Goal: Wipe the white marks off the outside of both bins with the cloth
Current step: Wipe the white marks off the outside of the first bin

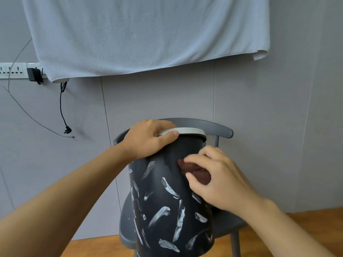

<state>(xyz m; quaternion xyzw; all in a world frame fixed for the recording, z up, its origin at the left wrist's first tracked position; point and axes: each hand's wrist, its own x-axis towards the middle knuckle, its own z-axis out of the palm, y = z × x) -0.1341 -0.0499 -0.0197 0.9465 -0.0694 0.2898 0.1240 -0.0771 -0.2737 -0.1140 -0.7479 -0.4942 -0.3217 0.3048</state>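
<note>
I see black bin [172,201] on chair [220,130], white marks [169,188] remaining. Left hand [148,140] grips bin's rim [187,131]; right hand [215,177] pinches cloth [194,170] against its upper side.

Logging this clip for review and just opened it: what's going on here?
A person is cleaning a black bin that stands on a grey chair. The left hand grips the bin's white rim to steady it, while the right hand presses a brown cloth against the upper side. That upper patch looks clean; many white marks remain lower down. Only one bin is in view.
</note>
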